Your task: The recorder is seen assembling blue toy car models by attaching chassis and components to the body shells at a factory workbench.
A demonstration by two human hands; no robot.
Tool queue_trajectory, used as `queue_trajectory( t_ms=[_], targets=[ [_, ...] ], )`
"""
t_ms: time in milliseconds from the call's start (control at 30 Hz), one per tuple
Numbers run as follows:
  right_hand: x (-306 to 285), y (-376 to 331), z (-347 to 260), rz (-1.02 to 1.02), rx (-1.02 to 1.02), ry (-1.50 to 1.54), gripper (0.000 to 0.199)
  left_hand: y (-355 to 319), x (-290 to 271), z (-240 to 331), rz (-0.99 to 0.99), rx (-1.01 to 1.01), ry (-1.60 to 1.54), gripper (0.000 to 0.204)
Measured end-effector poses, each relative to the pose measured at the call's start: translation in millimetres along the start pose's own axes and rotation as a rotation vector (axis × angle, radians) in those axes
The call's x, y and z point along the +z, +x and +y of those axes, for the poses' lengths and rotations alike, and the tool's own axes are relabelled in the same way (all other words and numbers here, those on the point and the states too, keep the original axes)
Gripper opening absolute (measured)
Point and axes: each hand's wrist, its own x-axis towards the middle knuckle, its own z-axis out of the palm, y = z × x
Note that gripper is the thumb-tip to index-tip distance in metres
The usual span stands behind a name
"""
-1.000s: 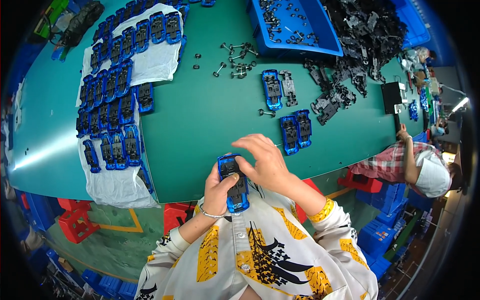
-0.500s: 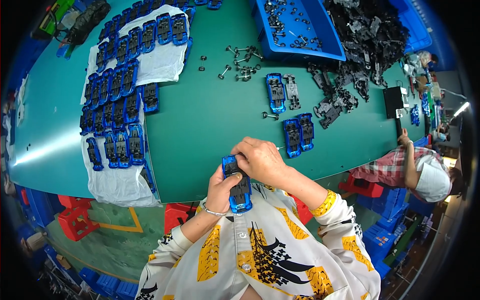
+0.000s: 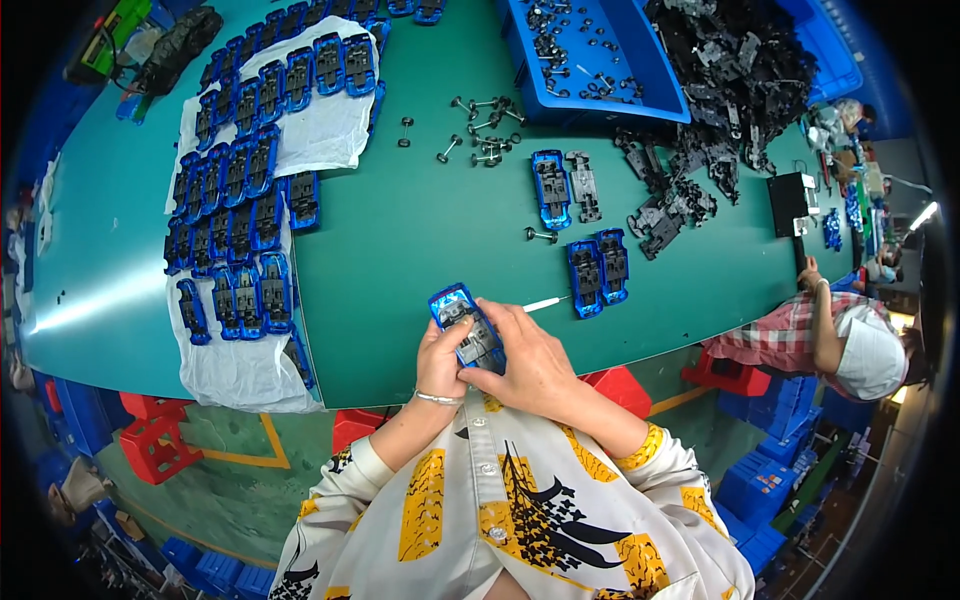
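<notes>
A blue toy car (image 3: 462, 312), its dark underside facing up, is held between both hands near the table's front edge. My left hand (image 3: 441, 362) is closed round its left side, with the thumb pressed on the underside. My right hand (image 3: 530, 358) grips its right side, fingers along the far edge and thumb at the near end. Beyond my right hand lies a thin tool with a white handle (image 3: 542, 304). Further right, two blue toy cars (image 3: 598, 272) lie side by side. Behind them, another toy car (image 3: 551, 190) lies by a loose grey chassis plate (image 3: 583, 186).
Rows of blue toy cars (image 3: 235, 225) cover white cloth (image 3: 215, 375) on the left. Small wheel axles (image 3: 485, 140) lie mid-table, more in a blue bin (image 3: 600, 108). Black chassis parts (image 3: 740, 100) are heaped at the back right. A co-worker (image 3: 800, 335) sits at the right.
The toy car has tilted, its far end now to the left. My right hand has moved down from its far end to its right side, uncovering the white-handled tool.
</notes>
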Motion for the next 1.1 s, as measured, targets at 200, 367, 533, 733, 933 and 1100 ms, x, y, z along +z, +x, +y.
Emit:
queue_trajectory(
  t_ms=[200,367,533,733,933,1100],
  targets=[
    [1,-2,10,0.039,0.057,-0.045,0.073,20,-2,-27,-0.025,-0.040,-0.036,0.023],
    [-11,-21,37,0.132,0.227,-0.091,0.072,30,28,-64,-0.132,-0.094,-0.110,0.024],
    [-24,-27,66,0.260,0.343,-0.075,0.066,47,39,-75,-0.348,-0.094,0.095,0.021],
    [-73,-56,170,0.580,0.549,-0.162,0.064,25,18,-25,-0.284,0.358,0.595,0.053],
    [-108,-66,269,0.601,0.616,-0.291,0.047,9,-75,34,0.178,0.837,0.811,0.046],
    [-102,-99,381,0.719,0.550,-0.321,0.065,-9,-126,83,0.495,0.968,0.882,0.045]
  ],
)
